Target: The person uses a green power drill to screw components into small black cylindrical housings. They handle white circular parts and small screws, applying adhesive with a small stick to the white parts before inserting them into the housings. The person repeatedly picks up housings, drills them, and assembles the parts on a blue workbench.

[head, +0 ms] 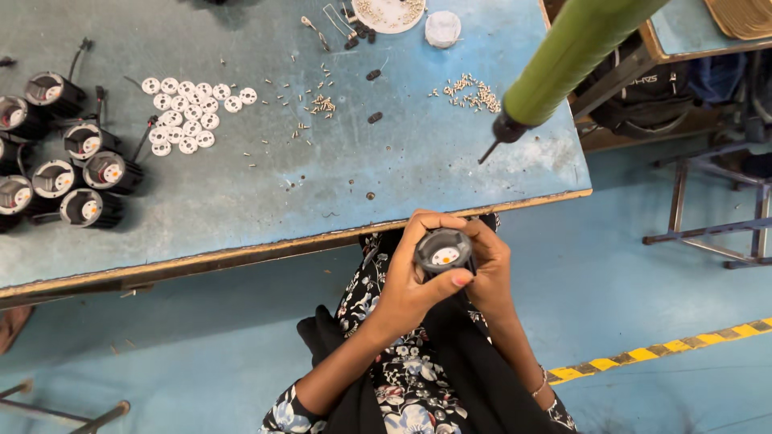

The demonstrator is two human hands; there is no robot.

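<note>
- Your left hand (410, 277) and right hand (486, 269) both clasp the black round housing (442, 253) at lower centre, below the counter (450, 173) edge.
- You appear mid-assembly; fastening likely needs the hanging green screwdriver (555, 68) at upper right.

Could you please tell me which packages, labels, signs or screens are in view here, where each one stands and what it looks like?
No packages or screens show.
Floor marking: yellow-and-black hazard stripe, slanting across the blue floor at lower right.
Printed mark on the dark bag: small pale lettering, beneath the workbench at upper right.
Round white label-like centre: orange dot in it, on the black round housing held in both hands.
</note>
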